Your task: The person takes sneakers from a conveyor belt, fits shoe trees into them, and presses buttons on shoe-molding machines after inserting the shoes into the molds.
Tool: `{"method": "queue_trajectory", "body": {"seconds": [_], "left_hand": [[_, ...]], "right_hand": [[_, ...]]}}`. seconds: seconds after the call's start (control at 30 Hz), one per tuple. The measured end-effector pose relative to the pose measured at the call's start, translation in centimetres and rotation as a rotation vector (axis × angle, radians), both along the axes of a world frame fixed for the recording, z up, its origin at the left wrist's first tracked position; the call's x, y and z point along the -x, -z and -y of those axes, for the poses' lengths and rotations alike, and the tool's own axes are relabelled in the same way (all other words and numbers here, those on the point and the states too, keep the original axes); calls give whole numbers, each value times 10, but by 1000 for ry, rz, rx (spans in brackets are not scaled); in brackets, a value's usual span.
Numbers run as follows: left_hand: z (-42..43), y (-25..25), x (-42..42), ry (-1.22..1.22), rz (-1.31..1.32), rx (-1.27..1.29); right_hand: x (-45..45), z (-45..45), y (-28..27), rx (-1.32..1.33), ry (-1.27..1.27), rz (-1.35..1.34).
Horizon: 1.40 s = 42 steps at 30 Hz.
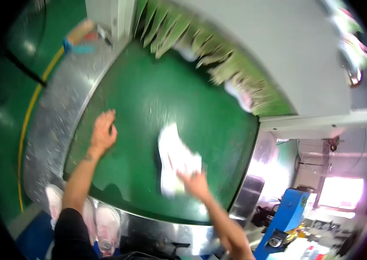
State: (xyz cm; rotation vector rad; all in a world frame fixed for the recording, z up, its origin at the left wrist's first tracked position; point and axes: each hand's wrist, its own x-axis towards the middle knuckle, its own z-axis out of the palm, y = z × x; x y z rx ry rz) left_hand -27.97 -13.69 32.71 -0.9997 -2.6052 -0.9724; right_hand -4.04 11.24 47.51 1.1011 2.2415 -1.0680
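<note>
Shoe, white, over green belt, right grip clamped on it; left grip above belt, loosely apart.

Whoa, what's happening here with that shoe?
Someone is handling a white shoe on a green belt. Their right hand is at the shoe, though blur hides how firmly it grips. Their left hand is over the belt, apart from the shoe, with nothing in it. More shoes show by the fringed curtain, and others sit near the person.
</note>
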Motion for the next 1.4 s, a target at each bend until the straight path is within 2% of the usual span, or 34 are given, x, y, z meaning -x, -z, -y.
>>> {"method": "queue_trajectory", "body": {"seconds": [0.03, 0.07, 0.13, 0.2, 0.23, 0.3, 0.33, 0.37, 0.4, 0.43, 0.47, 0.5, 0.53, 0.57, 0.6, 0.63, 0.67, 0.7, 0.73, 0.77, 0.8, 0.83, 0.87, 0.9, 0.93, 0.97, 1.0, 1.07, 1.13, 1.17, 1.23, 1.27, 1.33, 1.4], "left_hand": [[-4, -5, -2, 11, -20, -7], [-17, -15, -23, -149, 236, 50], [-15, -39, -32, -149, 400, 68], [-48, -118, -119, 265, 990, -261], [-53, -151, -162, 454, 1054, -248], [-68, -180, -252, 515, 1625, -462], [-68, -160, -290, 783, 1478, -439], [-47, -185, -319, 882, 1520, -513], [-23, -211, -349, 983, 1567, -582], [-8, -201, -365, 1003, 1577, -606], [-14, -253, -389, 1156, 1423, -496], [-17, -281, -404, 1076, 1357, -481], [-21, -283, -408, 1119, 1434, -420], [-24, -286, -412, 1157, 1508, -354], [-55, -309, -450, 1214, 1598, -341], [-85, -334, -488, 1266, 1688, -322], [-87, -363, -561, 1309, 1606, -441], [-86, -349, -584, 1363, 1650, -329], [-86, -322, -610, 1349, 1564, -276], [-70, -328, -660, 1397, 1645, -190], [-57, -310, -694, 1393, 1591, 6], [-47, -304, -730, 1374, 1585, 119], [-36, -297, -774, 1370, 1878, 58], [-31, -310, -820, 1347, 1925, 127], [-28, -325, -851, 1300, 1950, 214], [-32, -336, -874, 1484, 1713, 198], [-40, -351, -901, 1646, 1462, 190], [-79, -353, -946, 1684, 1344, 212], [-124, -357, -1021, 1612, 1169, 359], [-153, -342, -1066, 1604, 971, 405], [-224, -288, -1167, 1591, 599, 396], [-250, -252, -1207, 1568, 439, 340], [-271, -221, -1251, 1574, 416, 225], [-258, -241, -1242, 1652, 562, 281]], "right_hand": [[-64, 23, -12, 82, 124, -104], [-121, 45, -30, 189, 300, -226], [-207, 96, -62, 276, 605, -285], [-352, 125, -50, 98, 827, -17], [-341, 130, -104, 155, 939, -225], [-384, 138, -113, -30, 876, -421], [-377, 129, -146, 124, 843, -542], [-360, 182, -142, 23, 769, -715], [-348, 189, -149, -52, 669, -849], [-343, 203, -166, 37, 672, -826], [-338, 224, -149, 40, 696, -986], [-345, 239, -150, -260, 475, -1031], [-350, 250, -148, -427, 401, -1147], [-364, 257, -157, -471, 502, -1269], [-396, 208, -188, -463, 605, -1384], [-431, 196, -200, -257, 652, -1345], [-481, 186, -210, -61, 678, -1293], [-520, 193, -201, -107, 671, -1299], [-557, 207, -205, -33, 831, -1302], [-600, 220, -188, -302, 806, -1176], [-644, 247, -195, -132, 1072, -1080], [-679, 270, -192, 106, 1339, -1151], [-720, 291, -164, 192, 1457, -1348], [-760, 311, -146, 25, 1654, -1320], [-788, 323, -183, -3, 1789, -1356], [-826, 337, -158, -150, 1744, -1334], [-843, 339, -174, -212, 1823, -1423], [-877, 343, -207, -368, 1952, -1600], [-918, 365, -207, -335, 1958, -1434], [-933, 376, -195, -501, 1806, -1158], [-942, 392, -196, -661, 1728, -1014], [-932, 405, -172, -744, 1922, -1224], [-933, 415, -187, -759, 1936, -1478], [-934, 432, -177, -684, 2013, -1436]]}}
